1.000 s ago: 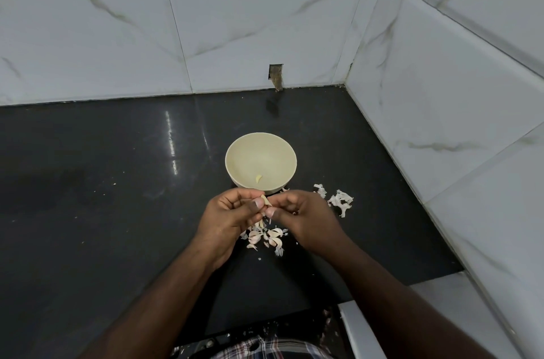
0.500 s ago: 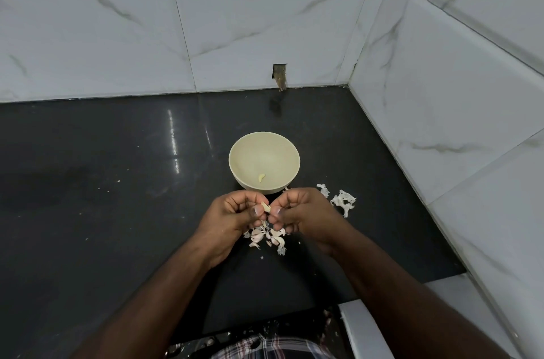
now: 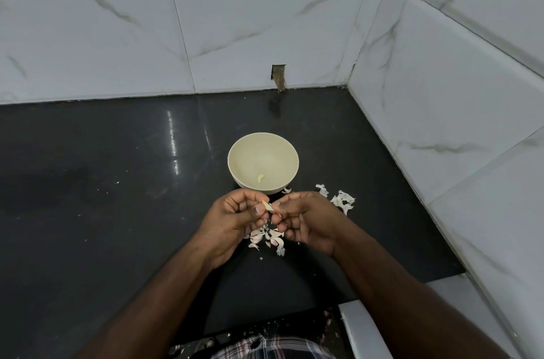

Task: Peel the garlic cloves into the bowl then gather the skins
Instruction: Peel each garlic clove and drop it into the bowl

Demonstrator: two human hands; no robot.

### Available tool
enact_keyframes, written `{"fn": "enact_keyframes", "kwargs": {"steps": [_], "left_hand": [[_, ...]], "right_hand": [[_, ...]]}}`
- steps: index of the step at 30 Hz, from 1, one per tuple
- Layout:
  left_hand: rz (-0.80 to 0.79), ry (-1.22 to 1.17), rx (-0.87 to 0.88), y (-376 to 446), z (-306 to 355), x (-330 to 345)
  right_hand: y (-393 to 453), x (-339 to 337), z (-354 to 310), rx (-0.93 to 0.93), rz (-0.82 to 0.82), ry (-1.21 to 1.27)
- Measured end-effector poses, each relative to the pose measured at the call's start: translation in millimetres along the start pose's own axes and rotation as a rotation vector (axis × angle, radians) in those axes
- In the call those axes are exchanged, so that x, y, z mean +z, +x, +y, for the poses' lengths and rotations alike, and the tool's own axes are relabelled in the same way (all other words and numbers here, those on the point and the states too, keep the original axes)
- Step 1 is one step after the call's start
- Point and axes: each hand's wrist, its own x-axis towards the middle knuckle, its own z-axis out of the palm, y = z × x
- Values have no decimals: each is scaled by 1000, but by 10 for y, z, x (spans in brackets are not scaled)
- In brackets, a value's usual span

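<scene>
While cupped, bowl (image 3: 235, 164) with clove (image 3: 260, 178).

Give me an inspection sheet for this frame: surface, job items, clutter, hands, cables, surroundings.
Surface: glossy black counter, with small white flecks scattered on it.
Job's things: cream bowl upright, one peeled clove inside; another garlic clove held between both hands, in front of the bowl.
Clutter: pile of skins under the hands; second pile of skins right of the bowl.
Hands: left hand and right hand both pinch the held clove with curled fingers.
Cables: nothing seen.
Surroundings: white marble-look wall tiles at back and right; small notch in the back tile at counter level.
</scene>
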Motion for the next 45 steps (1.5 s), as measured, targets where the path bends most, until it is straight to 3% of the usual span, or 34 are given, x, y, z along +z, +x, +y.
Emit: {"fn": "enact_keyframes", "kwargs": {"steps": [6, 24, 33, 41, 45], "left_hand": [[96, 22, 35, 9, -22, 49], [88, 60, 17, -5, -9, 65], [122, 39, -7, 2, -10, 57], [137, 34, -20, 26, -33, 50], [147, 47, -26, 39, -40, 42]], "right_hand": [[45, 49, 61, -103, 159, -80], [23, 16, 54, -51, 83, -238], [71, -66, 42, -131, 188, -258], [119, -489, 84, -319, 515, -669], [125, -573, 76, -287, 544, -907]]}}
